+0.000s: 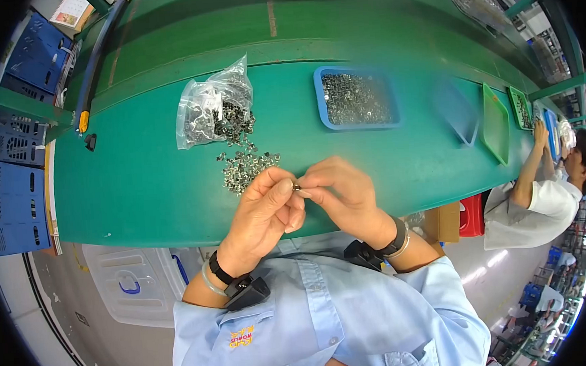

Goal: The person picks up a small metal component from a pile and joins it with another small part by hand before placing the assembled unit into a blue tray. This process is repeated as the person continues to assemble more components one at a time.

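Observation:
My left hand (pixel 268 208) and my right hand (pixel 340 190) meet over the near part of the green table, fingertips pinched together. Between them is a small shiny metal part (pixel 296 187), gripped from both sides; its exact kind is too small to make out. Just beyond my left hand lies a loose pile of small metal parts (pixel 244 170). More of them spill from the mouth of a clear plastic bag (pixel 198 115) behind the pile. Farther right stands a blue tray (pixel 322 117) filled with small metal pieces.
An empty-looking blue tray (pixel 460 116), a green tray (pixel 495 123) and a smaller green tray of parts (pixel 520 107) line the right side. A co-worker (pixel 542 201) works there. Blue crates (pixel 16 206) stand at the left; a clear lidded box (pixel 135 286) sits below the table edge.

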Motion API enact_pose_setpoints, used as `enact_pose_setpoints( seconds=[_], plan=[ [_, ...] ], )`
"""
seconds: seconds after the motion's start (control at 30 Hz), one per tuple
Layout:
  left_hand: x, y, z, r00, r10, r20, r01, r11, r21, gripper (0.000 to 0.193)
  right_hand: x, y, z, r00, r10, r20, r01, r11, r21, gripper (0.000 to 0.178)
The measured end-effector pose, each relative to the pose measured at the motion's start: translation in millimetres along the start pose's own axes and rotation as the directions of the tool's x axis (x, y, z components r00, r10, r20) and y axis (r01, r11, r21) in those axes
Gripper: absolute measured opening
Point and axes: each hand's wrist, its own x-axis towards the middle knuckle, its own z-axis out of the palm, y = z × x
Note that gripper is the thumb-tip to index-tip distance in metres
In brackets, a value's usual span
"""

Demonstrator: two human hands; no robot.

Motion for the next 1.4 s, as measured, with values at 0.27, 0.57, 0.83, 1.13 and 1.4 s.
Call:
enact_pose_setpoints(
  seconds=[0.27, 0.57, 0.83, 1.13, 1.4],
  plan=[
    [0, 2, -2, 0.999, 0.009, 0.033, -0.01, 1.0, 0.027, 0.014, -1, 3, 2, 0.997, -0.077, 0.012, 0.077, 0.995, -0.055, 0.015],
    [-1, 7, 2, 0.998, 0.017, -0.064, -0.005, 0.981, 0.193, 0.014, -3, 8, 5, 0.998, -0.059, 0.025, 0.061, 0.996, -0.073, 0.015],
    [-2, 9, 4, 0.998, -0.011, -0.065, 0.019, 0.992, 0.129, 0.015, -3, 11, 3, 0.996, -0.082, 0.018, 0.083, 0.993, -0.085, 0.015],
    [-2, 8, 7, 0.993, -0.027, -0.111, 0.051, 0.973, 0.227, 0.018, -4, 8, 3, 0.997, -0.074, 0.008, 0.074, 0.989, -0.125, 0.018],
    [-2, 8, 8, 0.994, -0.022, -0.103, 0.043, 0.978, 0.203, 0.017, -4, 8, 2, 0.998, -0.059, 0.017, 0.061, 0.992, -0.108, 0.019]
  ],
)
